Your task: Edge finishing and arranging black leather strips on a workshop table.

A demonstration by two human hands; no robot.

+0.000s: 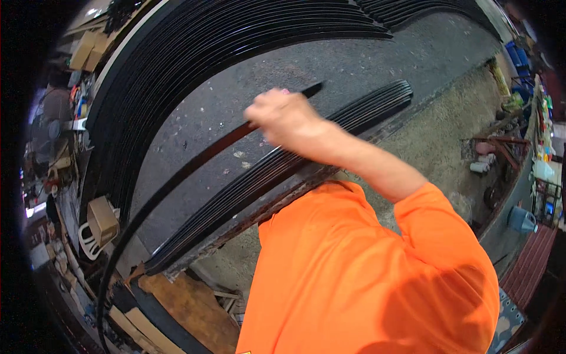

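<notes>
My right hand (280, 118), slightly blurred, is closed round a long, curved dark strip (200, 160) above the worktable (224, 88). The strip runs from a short end beyond my fingers down past the table's left end to the bottom edge of the view. Beneath my wrist and along the table's near edge lies a bundle of several black strips (206, 209), stacked side by side. My orange sleeve and shirt fill the lower middle. My left hand does not show.
A large row of black strips (135, 118) curves along the table's far side. At left stand a cardboard box (103, 218) and a white plastic chair (88, 242); below them is a brown board (183, 307). Concrete floor (436, 147), cans (480, 165) and a blue jug (522, 219) show at right.
</notes>
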